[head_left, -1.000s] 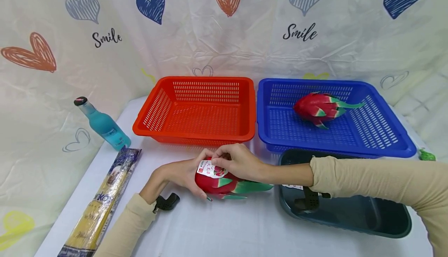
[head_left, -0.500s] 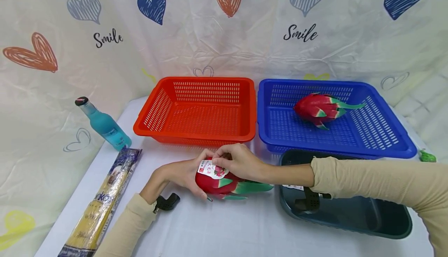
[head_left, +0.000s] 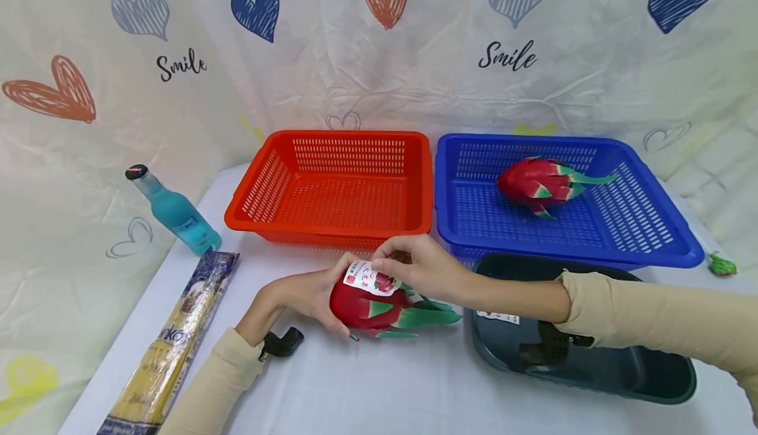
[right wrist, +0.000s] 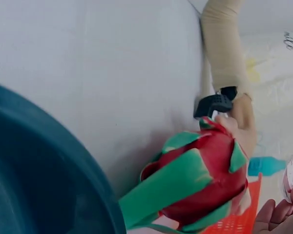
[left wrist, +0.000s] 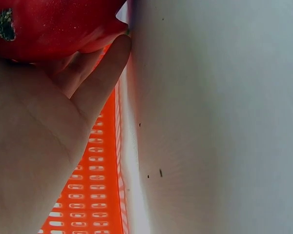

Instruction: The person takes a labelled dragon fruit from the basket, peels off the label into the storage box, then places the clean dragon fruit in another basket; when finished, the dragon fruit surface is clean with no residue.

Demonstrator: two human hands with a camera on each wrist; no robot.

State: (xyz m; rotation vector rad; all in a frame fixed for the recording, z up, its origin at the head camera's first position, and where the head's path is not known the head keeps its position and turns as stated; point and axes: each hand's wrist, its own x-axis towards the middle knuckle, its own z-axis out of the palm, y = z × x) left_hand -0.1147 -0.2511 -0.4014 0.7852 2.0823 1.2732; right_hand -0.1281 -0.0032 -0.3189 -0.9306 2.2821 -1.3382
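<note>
My left hand (head_left: 306,295) holds the rounded left end of a red dragon fruit (head_left: 362,311) lying on the white table, thumb on the near side and fingers on the far side. The left wrist view shows the palm against the red dragon fruit (left wrist: 63,31). Above the fruit, my right hand (head_left: 423,269) pinches a white printed label (head_left: 372,279) between thumb and fingertips. In the right wrist view that label (right wrist: 289,178) stands off to the side of the fruit (right wrist: 205,170), held at the fingertips. Whether one edge still touches the fruit, I cannot tell.
A red basket (head_left: 328,232) stands behind the hands. The blue basket (head_left: 639,251) beside it contains another dragon fruit (head_left: 535,183). A dark green basin (head_left: 592,382) lies under my right forearm. Left are a blue bottle (head_left: 183,216) and a pasta packet (head_left: 168,349).
My right hand has risen slightly and moved right, drawing the label up and to the right over the fruit. The left hand and the dragon fruit have stayed in place.
</note>
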